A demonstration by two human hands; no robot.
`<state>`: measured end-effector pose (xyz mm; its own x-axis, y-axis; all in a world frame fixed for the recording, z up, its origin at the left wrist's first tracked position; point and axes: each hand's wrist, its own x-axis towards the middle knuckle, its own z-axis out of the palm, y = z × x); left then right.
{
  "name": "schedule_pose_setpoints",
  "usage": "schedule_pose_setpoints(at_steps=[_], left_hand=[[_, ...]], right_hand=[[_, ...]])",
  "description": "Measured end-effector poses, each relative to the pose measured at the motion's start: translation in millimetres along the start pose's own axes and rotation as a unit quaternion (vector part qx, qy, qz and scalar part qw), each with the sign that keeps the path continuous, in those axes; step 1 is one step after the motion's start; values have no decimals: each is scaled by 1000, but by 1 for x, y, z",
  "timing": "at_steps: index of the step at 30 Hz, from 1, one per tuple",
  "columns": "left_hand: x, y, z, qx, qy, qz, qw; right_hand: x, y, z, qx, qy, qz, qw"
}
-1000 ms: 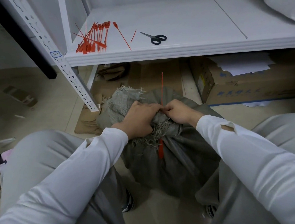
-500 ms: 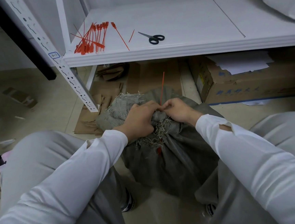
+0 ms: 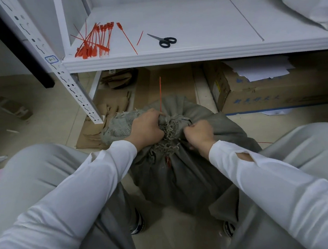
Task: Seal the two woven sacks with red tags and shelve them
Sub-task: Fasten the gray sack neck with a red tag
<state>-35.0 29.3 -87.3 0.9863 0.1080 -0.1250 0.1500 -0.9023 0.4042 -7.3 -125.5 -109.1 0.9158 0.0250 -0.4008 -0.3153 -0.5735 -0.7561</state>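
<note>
Between the person's knees, on the floor (image 3: 46, 122), stands the sack (image 3: 179, 174), its frayed neck bunched. The left hand (image 3: 146, 127) clenches the neck's left side; the right hand (image 3: 198, 133) is closed on its right side, though blur hides exactly what it pinches. A red tag (image 3: 160, 94) sticks up from the gather, its lock end showing below. If either grip slackens, the neck could spread and the tag slip off loose. Beyond, flattened cardboard (image 3: 116, 108) and a box (image 3: 275, 92) lie under the white shelf (image 3: 202, 51), which carries spare tags (image 3: 94, 42) and scissors (image 3: 164, 41).
</note>
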Motion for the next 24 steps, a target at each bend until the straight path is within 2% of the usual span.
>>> schedule_pose_setpoints(at_steps=[3, 7, 11, 15, 18, 21, 24], left_hand=[[1, 3, -3, -33, 9, -41, 999], [6, 3, -4, -80, 12, -77, 994], [10, 1, -8, -118, 6, -95, 988], [13, -2, -8, -137, -5, -109, 985], [14, -4, -10, -124, -3, -101, 987], [13, -5, -12, -104, -1, -81, 991], [10, -5, -12, -80, -16, -72, 994]], right_hand=[[-6, 13, 9, 39, -57, 37, 997], [-15, 22, 29, 22, -170, 2, 985], [-17, 25, 48, 1, -224, -20, 974], [-15, 26, 50, -51, -211, -43, 975], [-7, 22, 43, -161, -167, -103, 967], [2, 15, 25, -224, -117, -111, 961], [6, 8, 1, -333, -88, -126, 930]])
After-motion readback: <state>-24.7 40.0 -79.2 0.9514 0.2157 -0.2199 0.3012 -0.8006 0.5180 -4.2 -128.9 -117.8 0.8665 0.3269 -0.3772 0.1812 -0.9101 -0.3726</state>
